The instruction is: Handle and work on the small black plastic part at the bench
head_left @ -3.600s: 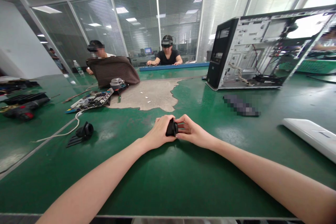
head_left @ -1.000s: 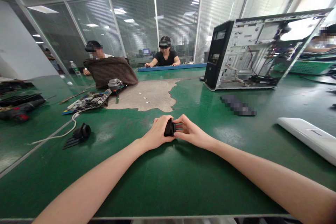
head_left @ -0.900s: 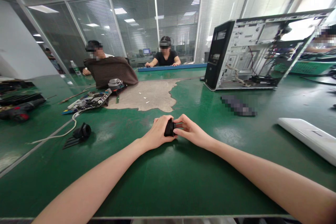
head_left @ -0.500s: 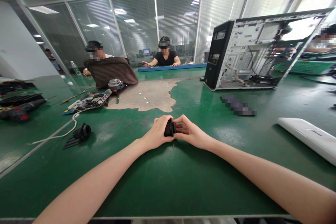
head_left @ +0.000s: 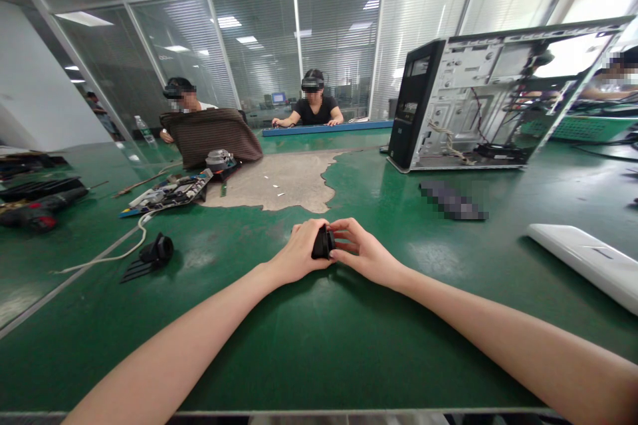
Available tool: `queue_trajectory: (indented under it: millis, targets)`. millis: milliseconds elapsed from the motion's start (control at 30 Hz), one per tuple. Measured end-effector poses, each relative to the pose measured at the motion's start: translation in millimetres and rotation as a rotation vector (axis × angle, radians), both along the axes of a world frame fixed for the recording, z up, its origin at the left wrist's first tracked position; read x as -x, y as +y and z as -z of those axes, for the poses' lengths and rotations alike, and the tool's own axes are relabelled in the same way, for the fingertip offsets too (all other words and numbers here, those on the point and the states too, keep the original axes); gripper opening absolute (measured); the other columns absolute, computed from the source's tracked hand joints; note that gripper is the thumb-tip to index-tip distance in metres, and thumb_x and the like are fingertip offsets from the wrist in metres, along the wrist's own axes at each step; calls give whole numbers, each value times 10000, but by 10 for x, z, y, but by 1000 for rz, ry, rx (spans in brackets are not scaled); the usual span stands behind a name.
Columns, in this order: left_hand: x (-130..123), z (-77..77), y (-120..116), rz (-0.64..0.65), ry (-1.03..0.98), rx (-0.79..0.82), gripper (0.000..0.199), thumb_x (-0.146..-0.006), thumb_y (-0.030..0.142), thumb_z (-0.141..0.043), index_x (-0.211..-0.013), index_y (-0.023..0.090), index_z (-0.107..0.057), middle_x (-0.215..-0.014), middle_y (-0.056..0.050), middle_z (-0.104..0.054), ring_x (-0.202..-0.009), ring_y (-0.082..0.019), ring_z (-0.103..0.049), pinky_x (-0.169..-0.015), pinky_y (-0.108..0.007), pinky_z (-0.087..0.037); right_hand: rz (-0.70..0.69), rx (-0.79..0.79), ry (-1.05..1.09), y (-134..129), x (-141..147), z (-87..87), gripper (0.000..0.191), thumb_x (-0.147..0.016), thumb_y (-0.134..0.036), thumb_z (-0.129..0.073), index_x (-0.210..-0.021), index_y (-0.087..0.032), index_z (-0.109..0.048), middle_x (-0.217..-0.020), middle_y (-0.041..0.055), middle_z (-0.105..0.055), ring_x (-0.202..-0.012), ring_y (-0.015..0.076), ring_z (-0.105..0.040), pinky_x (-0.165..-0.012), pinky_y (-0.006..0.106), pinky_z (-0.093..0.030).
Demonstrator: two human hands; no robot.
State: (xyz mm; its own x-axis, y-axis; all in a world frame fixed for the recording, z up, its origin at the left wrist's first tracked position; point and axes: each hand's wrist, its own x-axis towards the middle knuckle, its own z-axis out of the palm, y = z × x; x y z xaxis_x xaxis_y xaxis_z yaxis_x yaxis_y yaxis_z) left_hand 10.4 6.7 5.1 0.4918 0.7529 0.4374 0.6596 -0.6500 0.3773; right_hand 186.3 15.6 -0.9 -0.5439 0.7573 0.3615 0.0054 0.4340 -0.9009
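Far L: black-and-red power tool (head_left: 37,212) lies on your green-topped table (head_left: 309,345), dark flat pcs (head_left: 42,188) just behind it.
L, mid-depth: long circuit board w/ white and metal parts (head_left: 167,195) lies at a slant; thin white cable (head_left: 144,234) runs from its near side toward you.
L, nearer you: black plastic pc w/ round collar and flat prongs (head_left: 157,250) sits on the tabletop, apart from your hands.
L, rear: brown ribbed cover (head_left: 209,136), a person in a headset (head_left: 182,94) partly hidden behind it.
Ctr, rear: ragged-edged beige patch (head_left: 279,179) w/ small white bits on it; a 2nd person in a black top (head_left: 316,106) sits beyond, at a long blue strip (head_left: 326,128).
Your L hand (head_left: 299,251): closed around the L side of a small black plastic part (head_left: 322,244).
Part: btwn your hands, near ctr, body mostly covered by your L fingers.
Your R hand (head_left: 363,254): fingers curved, thumb + fingertips gripping the part's R end.
R, rear: black-fronted metal PC case (head_left: 461,103), upright, side open, wires inside; green plastic basket (head_left: 593,129) behind it.
R, nearer: blurred dark oblong item (head_left: 452,200); then white rounded slab (head_left: 588,262).
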Motion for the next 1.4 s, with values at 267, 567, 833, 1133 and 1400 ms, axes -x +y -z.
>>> queue_trajectory:
  millis: [267,567,833,1133,1400]
  targets:
    - [10,14,13,-5,0,-10,535,-669,336,-640,-1092,217,-335,-1043,-41,-485,-968,-211,-462,-860,-361,-308,85,114,0,90,-58,-14,306,-685,-225,-620,-954,-180,-482,-1012,51,-539,-955,173,-561,-889,371,-438]
    - [12,9,-13,12,28,-30,521,-690,330,-618,-1102,216,-320,-1039,-51,-483,-967,-218,-461,-850,-366,-308,34,114,-48,129,55,-60,349,-603,-240,-696,-879,-166,-495,-887,24,-566,-822,160,-578,-779,348,-470]
    - [24,-5,-18,19,37,-26,501,-704,324,-603,-1105,216,-324,-1068,-58,-476,-1001,-224,-456,-864,-372,-305,42,29,-60,12,36,-22,300,-656,-267,-656,-905,-205,-500,-931,19,-535,-914,179,-557,-749,322,-512]
    - [21,41,13,6,15,-36,552,-683,361,-628,-1114,212,-318,-1056,-52,-481,-984,-215,-463,-860,-367,-307,35,91,-42,20,34,-67,193,-729,-256,-582,-881,-190,-483,-932,27,-543,-927,177,-564,-780,333,-486]
    - [14,11,6,6,7,-11,551,-679,361,-635,-1111,223,-323,-1062,-50,-487,-985,-220,-468,-860,-368,-313,-38,102,-65,94,-1,-36,261,-719,-274,-599,-928,-186,-470,-986,35,-532,-881,155,-566,-794,337,-463]
